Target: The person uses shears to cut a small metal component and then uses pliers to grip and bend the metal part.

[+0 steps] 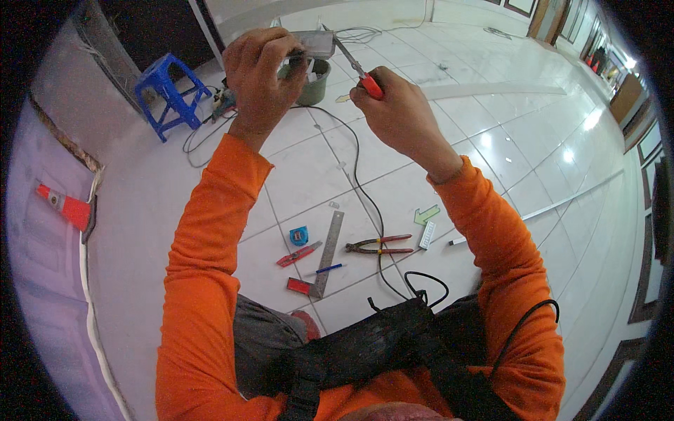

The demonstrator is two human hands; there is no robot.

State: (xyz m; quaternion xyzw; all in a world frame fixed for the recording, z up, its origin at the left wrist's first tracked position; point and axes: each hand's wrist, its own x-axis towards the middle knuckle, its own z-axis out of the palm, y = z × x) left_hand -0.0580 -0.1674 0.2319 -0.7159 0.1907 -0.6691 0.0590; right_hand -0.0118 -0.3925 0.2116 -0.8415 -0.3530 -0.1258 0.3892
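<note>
My left hand (261, 70) is raised in front of me and grips a small grey box-shaped fitting (312, 43). My right hand (393, 105) holds a screwdriver with a red handle (371, 85); its metal shaft (349, 56) points up and left, with the tip at the grey fitting. Both forearms are in orange sleeves. Part of the fitting is hidden behind my left fingers.
On the white tiled floor below lie a steel square ruler (328, 252), red-handled pliers (379, 245), a red cutter (298, 255), a blue tape measure (298, 235), a blue pen (328, 268) and a black cable (365, 196). A blue stool (170, 95) and a grey-green bucket (314, 84) stand farther off.
</note>
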